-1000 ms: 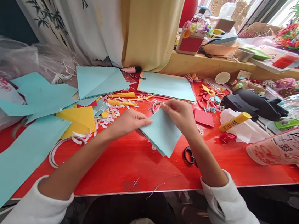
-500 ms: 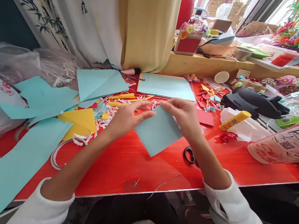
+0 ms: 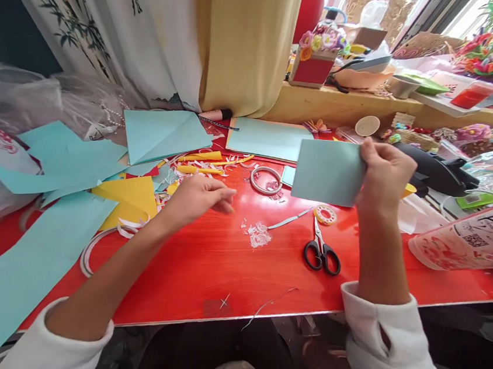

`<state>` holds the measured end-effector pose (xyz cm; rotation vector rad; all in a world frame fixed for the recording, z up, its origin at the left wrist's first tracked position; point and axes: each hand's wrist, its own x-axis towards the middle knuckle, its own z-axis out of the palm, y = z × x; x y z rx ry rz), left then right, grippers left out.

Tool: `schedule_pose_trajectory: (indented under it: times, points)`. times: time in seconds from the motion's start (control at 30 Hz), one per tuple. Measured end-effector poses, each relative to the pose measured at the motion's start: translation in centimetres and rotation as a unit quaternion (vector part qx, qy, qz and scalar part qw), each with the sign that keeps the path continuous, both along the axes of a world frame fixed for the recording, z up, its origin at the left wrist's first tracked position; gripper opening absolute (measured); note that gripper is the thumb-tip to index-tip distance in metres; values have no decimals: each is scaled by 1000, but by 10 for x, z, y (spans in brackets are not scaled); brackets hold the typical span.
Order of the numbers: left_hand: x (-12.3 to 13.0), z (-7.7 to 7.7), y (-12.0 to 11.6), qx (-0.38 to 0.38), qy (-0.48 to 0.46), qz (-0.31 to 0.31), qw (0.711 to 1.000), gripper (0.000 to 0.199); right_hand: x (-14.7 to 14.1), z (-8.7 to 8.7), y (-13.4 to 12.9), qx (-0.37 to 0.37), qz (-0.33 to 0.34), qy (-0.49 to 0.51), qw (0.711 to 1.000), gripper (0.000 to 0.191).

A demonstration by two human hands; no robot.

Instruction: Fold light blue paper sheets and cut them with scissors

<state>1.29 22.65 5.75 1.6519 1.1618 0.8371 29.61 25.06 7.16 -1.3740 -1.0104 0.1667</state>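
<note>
A square sheet of light blue paper [image 3: 327, 172] is pinched at its right edge by my right hand [image 3: 384, 172], held up above the right side of the table. My left hand [image 3: 198, 200] hovers over the red table with loosely curled fingers drawn together, and no object shows in it. Below the paper lie black-handled scissors [image 3: 321, 258], their blades against a small roll of tape [image 3: 325, 215]. A narrow blue paper strip [image 3: 290, 218] and white scraps [image 3: 259, 234] rest between my hands.
A silver tape roll [image 3: 266, 181] lies behind my hands. Larger blue sheets [image 3: 21, 266] and yellow paper [image 3: 132, 201] cover the left side. More blue paper [image 3: 269, 138] is stacked at the back. A printed cup [image 3: 469, 240] leans at right, in front of a crowded sill.
My right hand has carried the blue square rightward, uncovering the scissors, tape rolls and scraps. My left hand has let go of the paper and shifted slightly left and down.
</note>
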Motion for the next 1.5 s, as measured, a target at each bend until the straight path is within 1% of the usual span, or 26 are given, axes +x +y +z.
schedule_pose_trajectory:
  times: [0.03, 0.07, 0.13, 0.2, 0.23, 0.3, 0.33, 0.4, 0.43, 0.5, 0.6, 0.67, 0.7, 0.77, 0.83, 0.93, 1.0, 1.07, 1.13, 1.2, 1.23, 1.3, 1.4, 1.43, 1.5]
  points:
    - [-1, -2, 2, 19, -18, 15, 1000, 23, 2, -1, 1, -7, 21, 49, 999, 25]
    - [0, -4, 4, 42, -37, 21, 998, 23, -1, -2, 0, -21, 68, 70, 995, 25]
    - [2, -5, 5, 75, -63, 3, 995, 39, -19, -6, -4, -36, 160, 72, 984, 27]
    - [5, -6, 4, 75, -90, -30, 993, 53, -43, -10, -11, -66, 228, 82, 968, 30]
    - [6, -5, 4, 68, -107, -44, 991, 54, -55, -12, -15, -80, 253, 87, 960, 30]
    - [6, -4, 2, 60, -133, -54, 988, 46, -70, -14, -21, -100, 279, 91, 951, 30]
    - [6, -4, 1, 67, -136, -44, 987, 40, -74, -15, -23, -107, 283, 90, 949, 30]
    - [5, -3, 0, 100, -115, 0, 988, 30, -76, -16, -24, -124, 293, 97, 943, 29]
    - [5, -3, 0, 120, -98, 29, 988, 26, -75, -16, -24, -136, 304, 110, 936, 30]
    - [4, -5, 0, 139, -82, 77, 984, 23, -74, -16, -22, -159, 341, 154, 914, 32]
    - [2, -9, 4, 91, -136, 99, 981, 25, -73, -15, -19, -189, 387, 231, 872, 44]
    - [2, -11, 6, 49, -179, 99, 978, 27, -73, -15, -19, -208, 423, 240, 849, 50]
    - [1, -11, 7, 35, -190, 98, 976, 27, -73, -16, -19, -216, 443, 228, 840, 47]
    - [1, -10, 8, 21, -199, 89, 976, 27, -72, -18, -21, -219, 479, 195, 828, 35]
    - [1, -8, 8, 11, -205, 59, 977, 27, -71, -20, -22, -213, 494, 189, 822, 25]
    - [0, -6, 7, 6, -207, 38, 978, 25, -70, -21, -22, -213, 480, 220, 822, 19]
    - [-1, -6, 6, 25, -186, 50, 981, 21, -68, -19, -22, -232, 477, 243, 813, 29]
    - [-2, -6, 6, 61, -142, 55, 986, 24, -67, -17, -21, -248, 475, 240, 809, 40]
    - [-3, -3, 4, 80, -99, 38, 991, 29, -67, -16, -22, -247, 467, 198, 826, 39]
    - [-4, 1, 3, 65, -84, 9, 994, 33, -68, -16, -24, -228, 450, 138, 852, 32]
    - [-3, 3, 2, 53, -82, -2, 995, 34, -70, -17, -25, -223, 448, 107, 859, 31]
    - [-1, 6, 0, 46, -61, -11, 997, 32, -75, -16, -29, -225, 463, 45, 856, 32]
    - [6, 5, -2, 79, 16, -2, 997, 27, -86, -15, -35, -226, 482, -46, 845, 35]
    - [8, 4, -2, 91, 36, -1, 995, 27, -90, -14, -37, -218, 475, -74, 849, 36]
    - [10, 1, -3, 104, 52, -1, 993, 28, -96, -14, -39, -189, 436, -132, 870, 38]
